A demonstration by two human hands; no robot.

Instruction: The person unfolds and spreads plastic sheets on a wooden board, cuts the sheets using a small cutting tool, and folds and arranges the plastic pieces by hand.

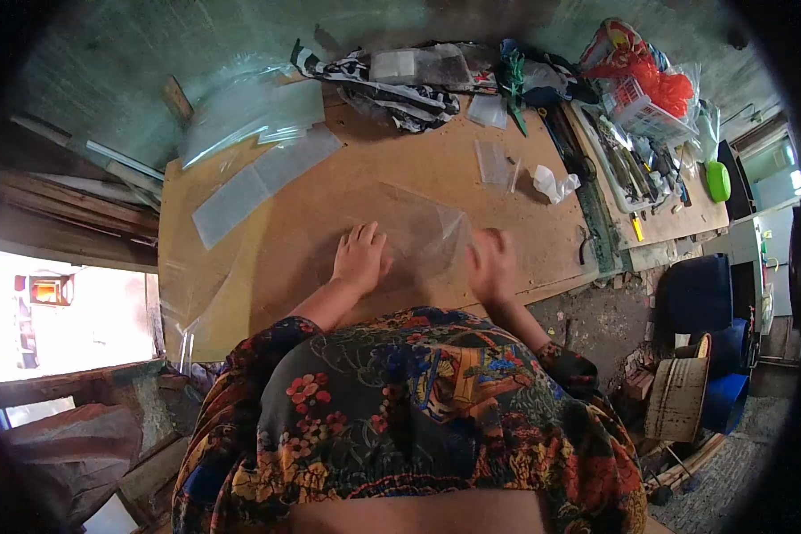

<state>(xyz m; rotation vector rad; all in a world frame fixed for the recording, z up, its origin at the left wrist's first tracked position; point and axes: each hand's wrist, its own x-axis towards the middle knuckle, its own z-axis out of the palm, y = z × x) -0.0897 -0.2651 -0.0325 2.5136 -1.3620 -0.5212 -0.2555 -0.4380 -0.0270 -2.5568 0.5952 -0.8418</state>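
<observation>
A clear, thin plastic sheet (pixel 418 233) lies on the brown wooden table in front of me, its right part creased or folded over. My left hand (pixel 360 260) rests on the sheet with its fingers stretched out, holding nothing. Beside the sheet's right edge is my right hand (pixel 491 265), smeared by motion. Its fingers look bent, but whether they grip the plastic cannot be made out. Frosted plastic strips (pixel 260 187) lie on the table further left.
A pile of clear sheets (pixel 249 116) covers the back left corner. Crumpled white paper (pixel 555 185) and a small clear bag (pixel 492 163) lie at right. Beyond them stand a tool tray (pixel 627 165), a white basket (pixel 641 107) and a green object (pixel 718 182).
</observation>
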